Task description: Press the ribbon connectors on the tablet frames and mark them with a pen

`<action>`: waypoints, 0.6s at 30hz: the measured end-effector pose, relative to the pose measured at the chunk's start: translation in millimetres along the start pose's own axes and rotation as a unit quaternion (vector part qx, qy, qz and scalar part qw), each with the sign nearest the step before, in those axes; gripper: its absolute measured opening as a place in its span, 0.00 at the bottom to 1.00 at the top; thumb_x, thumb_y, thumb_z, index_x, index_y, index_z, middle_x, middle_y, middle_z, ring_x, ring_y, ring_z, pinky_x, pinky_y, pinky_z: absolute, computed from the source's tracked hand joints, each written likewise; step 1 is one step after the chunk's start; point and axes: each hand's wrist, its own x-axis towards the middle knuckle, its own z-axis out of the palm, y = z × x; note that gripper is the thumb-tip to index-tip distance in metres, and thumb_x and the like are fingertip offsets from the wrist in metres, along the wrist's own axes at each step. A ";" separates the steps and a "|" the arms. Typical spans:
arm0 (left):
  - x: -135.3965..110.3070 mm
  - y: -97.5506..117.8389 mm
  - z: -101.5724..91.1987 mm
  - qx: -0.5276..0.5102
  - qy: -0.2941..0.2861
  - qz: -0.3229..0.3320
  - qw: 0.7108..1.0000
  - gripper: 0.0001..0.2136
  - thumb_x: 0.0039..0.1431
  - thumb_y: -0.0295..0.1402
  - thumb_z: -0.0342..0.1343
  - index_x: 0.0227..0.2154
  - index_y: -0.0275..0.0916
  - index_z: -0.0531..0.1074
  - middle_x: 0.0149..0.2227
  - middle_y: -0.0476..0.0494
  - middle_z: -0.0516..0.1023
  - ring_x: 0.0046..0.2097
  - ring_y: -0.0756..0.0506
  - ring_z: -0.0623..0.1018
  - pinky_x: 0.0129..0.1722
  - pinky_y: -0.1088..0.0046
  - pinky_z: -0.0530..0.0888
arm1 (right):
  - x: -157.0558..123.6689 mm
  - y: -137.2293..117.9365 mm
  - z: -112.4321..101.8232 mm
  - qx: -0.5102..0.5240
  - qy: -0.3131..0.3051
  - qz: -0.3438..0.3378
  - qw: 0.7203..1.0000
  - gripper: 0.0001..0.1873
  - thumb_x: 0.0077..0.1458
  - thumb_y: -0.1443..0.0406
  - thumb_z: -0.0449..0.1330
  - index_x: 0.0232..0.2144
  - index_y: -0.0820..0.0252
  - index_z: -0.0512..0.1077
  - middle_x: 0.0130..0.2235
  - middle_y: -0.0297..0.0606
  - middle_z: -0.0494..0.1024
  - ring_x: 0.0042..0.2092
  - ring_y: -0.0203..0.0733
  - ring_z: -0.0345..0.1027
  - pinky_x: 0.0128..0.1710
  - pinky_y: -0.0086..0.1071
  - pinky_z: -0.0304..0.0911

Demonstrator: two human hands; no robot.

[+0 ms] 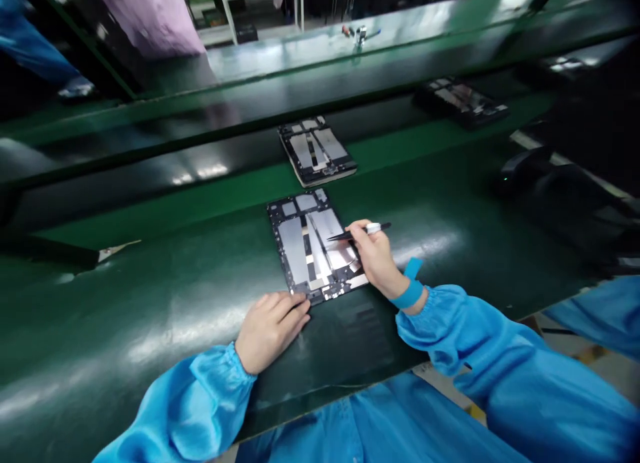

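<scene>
An opened tablet (293,239) lies flat on the green mat, its silver battery plates and dark circuit parts facing up. My left hand (273,326) rests at the tablet's near left corner, fingers stretched out and touching its edge. Over the tablet's right side, my right hand (375,256) is closed around black tweezers (341,236) with a white band near the back. Their tip points left above the middle of the battery area; whether it touches cannot be made out. A blue strap (411,293) circles my right wrist.
Just beyond lies a stack topped by another opened tablet (327,149). More tablet parts (463,99) sit at the far right. A raised ledge (280,69) runs across the back, with a small metal item (360,35) on it. A person in pink (150,16) is behind it.
</scene>
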 end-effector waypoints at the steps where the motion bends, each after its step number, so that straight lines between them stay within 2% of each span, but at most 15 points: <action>1: 3.3 0.8 0.7 0.019 0.007 0.005 1.000 0.11 0.67 0.33 0.52 0.47 0.36 0.73 0.45 0.40 0.78 0.44 0.46 0.76 0.40 0.69 0.72 | 1.5 2.2 10.7 0.017 -0.034 0.018 0.999 0.19 0.49 0.48 0.63 0.32 0.57 0.69 0.32 0.35 0.75 0.35 0.41 0.72 0.38 0.34 0.68; 3: 7.9 -3.0 2.7 0.068 0.003 0.007 0.998 0.14 0.67 0.37 0.51 0.49 0.34 0.72 0.43 0.39 0.78 0.42 0.45 0.75 0.38 0.68 0.71 | 5.0 5.7 37.3 0.048 -0.118 0.041 0.991 0.21 0.50 0.47 0.62 0.34 0.58 0.72 0.36 0.38 0.79 0.39 0.42 0.74 0.41 0.35 0.69; 5: 9.6 -18.6 4.6 0.121 -0.015 -0.016 0.992 0.16 0.67 0.37 0.50 0.51 0.33 0.71 0.42 0.38 0.77 0.40 0.44 0.75 0.36 0.67 0.70 | 11.9 8.8 65.6 0.061 -0.179 0.043 0.981 0.23 0.53 0.47 0.60 0.38 0.59 0.75 0.40 0.41 0.80 0.41 0.43 0.75 0.44 0.35 0.70; 7: 10.4 -48.4 5.0 0.157 -0.010 -0.071 0.985 0.15 0.66 0.37 0.51 0.52 0.36 0.71 0.42 0.39 0.77 0.39 0.43 0.75 0.35 0.67 0.70 | 23.6 11.6 88.6 0.064 -0.189 0.026 0.980 0.23 0.55 0.47 0.59 0.42 0.59 0.75 0.42 0.42 0.81 0.41 0.41 0.75 0.45 0.34 0.70; 9: 12.5 -89.9 3.3 0.181 0.013 -0.146 0.972 0.15 0.66 0.36 0.52 0.52 0.40 0.72 0.43 0.40 0.78 0.40 0.42 0.75 0.36 0.66 0.69 | 39.0 13.8 100.4 0.067 -0.178 0.005 0.982 0.25 0.56 0.48 0.58 0.47 0.59 0.74 0.40 0.41 0.81 0.37 0.38 0.76 0.42 0.33 0.71; 12: 19.2 -158.2 -3.5 0.220 0.058 -0.239 0.944 0.15 0.65 0.32 0.49 0.51 0.41 0.73 0.46 0.36 0.78 0.42 0.40 0.75 0.40 0.61 0.69 | 65.9 14.7 92.6 0.059 -0.142 -0.024 0.988 0.29 0.58 0.48 0.55 0.53 0.61 0.69 0.31 0.39 0.80 0.30 0.38 0.75 0.36 0.33 0.72; 14: 26.0 -194.6 -8.6 0.238 0.085 -0.296 0.921 0.16 0.63 0.26 0.47 0.50 0.40 0.73 0.48 0.33 0.77 0.44 0.37 0.75 0.44 0.57 0.68 | 86.4 14.1 73.2 0.020 -0.075 -0.057 0.995 0.30 0.59 0.48 0.53 0.55 0.62 0.67 0.30 0.40 0.81 0.30 0.40 0.76 0.34 0.34 0.72; 16: 35.7 -214.6 -10.5 0.245 0.107 -0.345 0.900 0.19 0.60 0.22 0.45 0.51 0.36 0.73 0.49 0.28 0.76 0.47 0.34 0.74 0.46 0.51 0.67 | 108.3 13.4 48.9 -0.020 0.004 -0.096 0.995 0.27 0.61 0.51 0.52 0.54 0.62 0.67 0.33 0.44 0.82 0.35 0.43 0.78 0.37 0.36 0.73; 18: 50.4 -215.3 -5.8 0.240 0.117 -0.371 0.889 0.21 0.58 0.19 0.44 0.53 0.31 0.70 0.51 0.22 0.73 0.50 0.32 0.73 0.48 0.47 0.65 | 129.8 13.7 26.9 -0.093 0.087 -0.146 0.981 0.23 0.64 0.54 0.49 0.53 0.62 0.67 0.38 0.48 0.82 0.41 0.45 0.79 0.42 0.37 0.72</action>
